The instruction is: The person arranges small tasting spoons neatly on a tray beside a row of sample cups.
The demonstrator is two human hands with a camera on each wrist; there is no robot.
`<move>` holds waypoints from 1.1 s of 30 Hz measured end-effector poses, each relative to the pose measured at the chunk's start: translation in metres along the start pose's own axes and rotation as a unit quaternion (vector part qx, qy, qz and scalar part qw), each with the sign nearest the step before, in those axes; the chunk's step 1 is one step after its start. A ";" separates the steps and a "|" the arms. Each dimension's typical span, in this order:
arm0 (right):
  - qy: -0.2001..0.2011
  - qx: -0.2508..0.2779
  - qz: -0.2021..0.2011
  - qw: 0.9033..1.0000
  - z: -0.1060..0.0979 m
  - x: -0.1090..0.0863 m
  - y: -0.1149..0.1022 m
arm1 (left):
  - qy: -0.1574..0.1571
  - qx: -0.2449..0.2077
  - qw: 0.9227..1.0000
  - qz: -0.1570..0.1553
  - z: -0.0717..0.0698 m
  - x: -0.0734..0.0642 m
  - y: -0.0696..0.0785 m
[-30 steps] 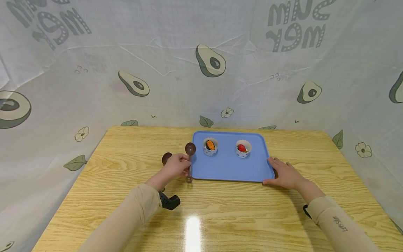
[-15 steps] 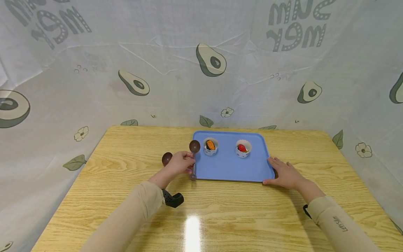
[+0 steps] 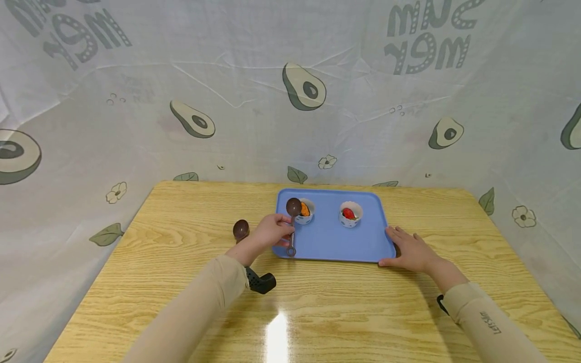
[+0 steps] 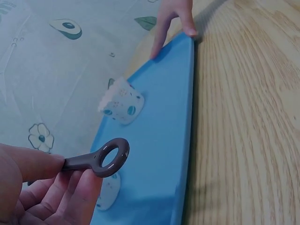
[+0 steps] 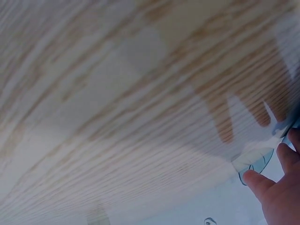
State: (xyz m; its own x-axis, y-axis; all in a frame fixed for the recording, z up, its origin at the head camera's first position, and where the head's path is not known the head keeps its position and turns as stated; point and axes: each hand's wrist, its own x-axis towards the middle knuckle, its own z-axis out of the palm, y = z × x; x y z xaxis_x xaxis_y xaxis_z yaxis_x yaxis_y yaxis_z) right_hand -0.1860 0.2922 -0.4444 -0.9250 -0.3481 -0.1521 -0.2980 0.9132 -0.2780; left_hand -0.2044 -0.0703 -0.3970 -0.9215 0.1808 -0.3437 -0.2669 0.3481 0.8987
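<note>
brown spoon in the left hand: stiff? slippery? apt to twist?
The brown spoon is probably stiff: its handle looks straight, held only partway along by the left hand. Shiny highlights on the ring end suggest it could be slippery. The bowl is wider than the slim handle, so it may twist bowl-down.

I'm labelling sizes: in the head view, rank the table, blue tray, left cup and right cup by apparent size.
1. Table
2. Blue tray
3. Left cup, right cup: look alike, so unranked
</note>
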 end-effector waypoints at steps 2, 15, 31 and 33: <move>-0.001 -0.002 0.000 1.000 0.000 0.000 0.001 | -0.003 -0.004 1.000 -0.002 0.003 0.002 0.003; -0.008 0.001 0.005 1.000 -0.004 0.001 0.000 | -0.027 -0.026 0.999 0.005 0.022 0.014 0.017; -0.004 0.001 0.000 1.000 -0.004 0.001 0.002 | -0.042 -0.029 0.999 0.010 0.045 0.027 0.024; -0.004 -0.001 0.000 1.000 -0.004 0.001 0.002 | -0.042 -0.028 0.999 0.008 0.048 0.028 0.025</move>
State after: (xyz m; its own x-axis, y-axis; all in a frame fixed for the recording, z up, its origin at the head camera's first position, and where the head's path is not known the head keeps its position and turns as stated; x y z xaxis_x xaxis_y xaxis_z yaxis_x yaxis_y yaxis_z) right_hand -0.1881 0.2946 -0.4415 -0.9229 -0.3503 -0.1597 -0.2987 0.9133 -0.2769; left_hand -0.2233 -0.0120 -0.3976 -0.8996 0.2639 -0.3481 -0.2694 0.2921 0.9177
